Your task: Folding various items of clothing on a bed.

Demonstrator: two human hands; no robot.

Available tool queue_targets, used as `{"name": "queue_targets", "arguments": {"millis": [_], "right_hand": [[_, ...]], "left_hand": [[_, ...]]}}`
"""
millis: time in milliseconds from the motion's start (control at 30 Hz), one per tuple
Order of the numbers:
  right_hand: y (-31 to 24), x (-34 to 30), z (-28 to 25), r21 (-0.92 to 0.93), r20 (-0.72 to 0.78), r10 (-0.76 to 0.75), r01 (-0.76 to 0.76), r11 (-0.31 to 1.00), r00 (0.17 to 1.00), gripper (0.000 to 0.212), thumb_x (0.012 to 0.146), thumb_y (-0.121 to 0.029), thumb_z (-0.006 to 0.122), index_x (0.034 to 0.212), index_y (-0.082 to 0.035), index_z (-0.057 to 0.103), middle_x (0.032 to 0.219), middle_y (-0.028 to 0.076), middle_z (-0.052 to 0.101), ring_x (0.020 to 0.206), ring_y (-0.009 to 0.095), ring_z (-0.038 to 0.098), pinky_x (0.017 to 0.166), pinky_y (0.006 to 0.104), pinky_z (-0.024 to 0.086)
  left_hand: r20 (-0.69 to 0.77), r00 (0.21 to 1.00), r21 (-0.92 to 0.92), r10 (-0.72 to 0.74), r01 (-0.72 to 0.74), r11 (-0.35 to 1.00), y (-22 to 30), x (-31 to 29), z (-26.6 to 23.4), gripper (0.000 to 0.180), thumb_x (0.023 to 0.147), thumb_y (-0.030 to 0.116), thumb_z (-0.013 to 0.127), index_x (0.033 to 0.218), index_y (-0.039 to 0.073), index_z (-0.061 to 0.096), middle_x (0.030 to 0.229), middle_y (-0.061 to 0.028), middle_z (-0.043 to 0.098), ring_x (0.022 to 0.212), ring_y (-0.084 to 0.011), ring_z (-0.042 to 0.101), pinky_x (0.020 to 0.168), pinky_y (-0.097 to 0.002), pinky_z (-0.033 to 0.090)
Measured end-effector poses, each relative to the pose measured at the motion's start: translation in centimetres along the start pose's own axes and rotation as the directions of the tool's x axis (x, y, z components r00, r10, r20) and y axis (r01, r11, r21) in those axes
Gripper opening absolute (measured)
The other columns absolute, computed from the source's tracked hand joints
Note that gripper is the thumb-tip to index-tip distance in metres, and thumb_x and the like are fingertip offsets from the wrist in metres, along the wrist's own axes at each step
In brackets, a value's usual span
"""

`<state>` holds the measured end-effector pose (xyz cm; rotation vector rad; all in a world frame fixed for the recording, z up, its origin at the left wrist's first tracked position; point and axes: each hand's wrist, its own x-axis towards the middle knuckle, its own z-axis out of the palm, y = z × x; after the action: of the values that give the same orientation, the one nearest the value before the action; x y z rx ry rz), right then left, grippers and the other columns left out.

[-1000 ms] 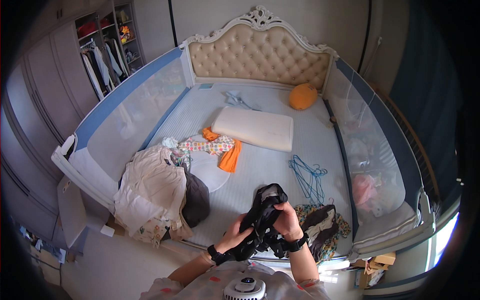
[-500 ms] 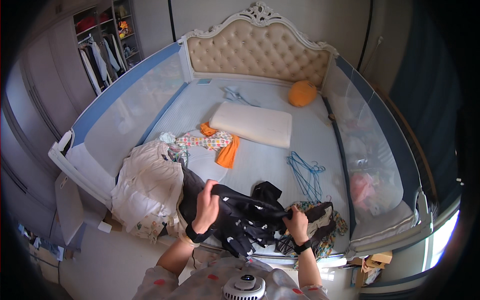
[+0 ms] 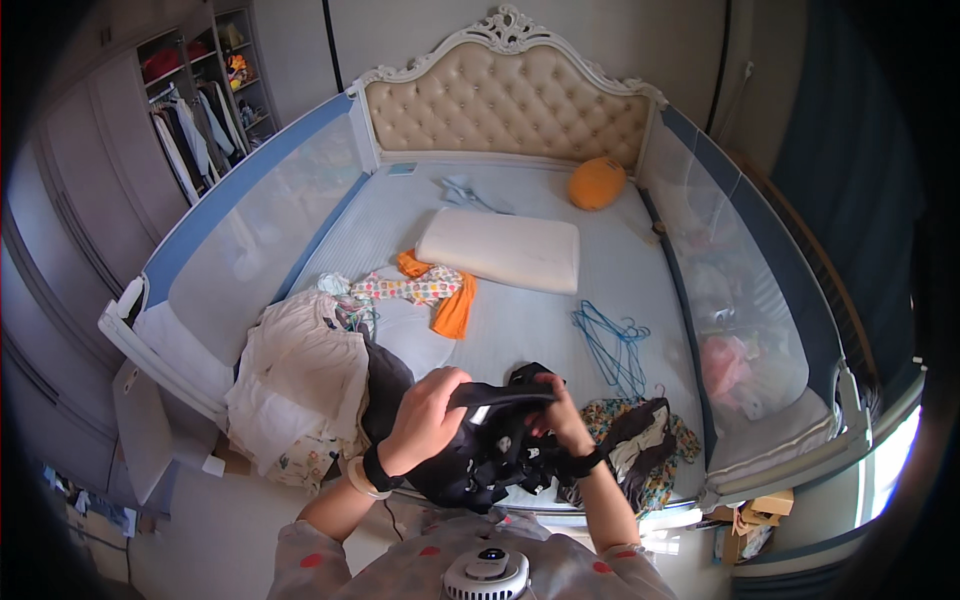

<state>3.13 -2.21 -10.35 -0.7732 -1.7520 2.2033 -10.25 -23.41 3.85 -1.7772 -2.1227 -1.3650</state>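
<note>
head cam, looks down, bed (image 3: pixel 520 320) close

The middle of the mattress (image 3: pixel 520 320) is open for a hand. A clothes pile (image 3: pixel 300 380) blocks the near left, hangers (image 3: pixel 610 340) the right, a pillow (image 3: pixel 500 250) farther back.

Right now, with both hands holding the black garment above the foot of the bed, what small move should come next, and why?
Probably draw the hands apart to spread the black garment flat. The left hand and the right hand pinch its top edge close together, so the cloth hangs bunched below them. The pale clothes pile and the patterned garment lie to either side, so keep it between them.
</note>
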Motion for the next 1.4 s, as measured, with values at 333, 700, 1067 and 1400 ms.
{"name": "queue_targets", "arguments": {"millis": [333,700,1067,1400], "right_hand": [[-3.8,0.3,-2.6,-0.961,-0.196,-0.735,0.020,0.274,0.650,0.016,0.072,-0.010,0.055,0.085,-0.004,0.064,0.080,0.014,0.057,0.086,0.034,0.059,0.074,0.0427,0.047],[-10.7,-0.2,-2.1,-0.707,-0.246,-0.633,0.311,0.635,0.734,0.027,0.078,-0.018,0.059,0.089,0.007,0.056,0.066,0.020,0.060,0.062,0.027,0.060,0.062,0.0381,0.046],[-13.7,-1.2,-1.3,0.029,-0.254,-0.276,0.292,0.956,0.927,0.019,0.089,-0.010,0.047,0.103,-0.001,0.056,0.091,0.005,0.063,0.085,0.011,0.059,0.073,0.0227,0.047],[-15.8,-3.8,5.2,0.213,0.206,-0.245,0.201,0.956,0.947,0.019,0.090,-0.003,0.045,0.107,-0.008,0.050,0.086,0.002,0.058,0.075,0.010,0.057,0.066,0.0226,0.049]], "left_hand": [[-0.070,0.921,0.083,-0.384,0.389,0.918,-10.1,-2.5,-1.0,0.019,0.068,-0.001,0.051,0.085,-0.003,0.060,0.079,-0.0239,0.061,0.080,-0.0400,0.060,0.068,-0.0435,0.046],[-0.143,0.939,0.235,-0.312,0.339,0.911,-9.8,1.3,-4.6,0.021,0.079,0.012,0.050,0.095,-0.001,0.056,0.084,-0.0255,0.062,0.084,-0.0442,0.059,0.073,-0.0481,0.046],[-0.129,0.971,-0.213,-0.200,0.170,0.962,-8.1,5.6,-6.4,0.018,0.083,0.012,0.052,0.093,-0.003,0.053,0.082,-0.0153,0.060,0.076,-0.0257,0.058,0.072,-0.0326,0.045],[0.182,0.982,-0.297,-0.052,0.105,0.949,-2.6,-1.9,4.2,0.026,0.084,0.004,0.053,0.109,-0.001,0.052,0.096,-0.0162,0.058,0.085,-0.0297,0.060,0.079,-0.0340,0.048]]}}
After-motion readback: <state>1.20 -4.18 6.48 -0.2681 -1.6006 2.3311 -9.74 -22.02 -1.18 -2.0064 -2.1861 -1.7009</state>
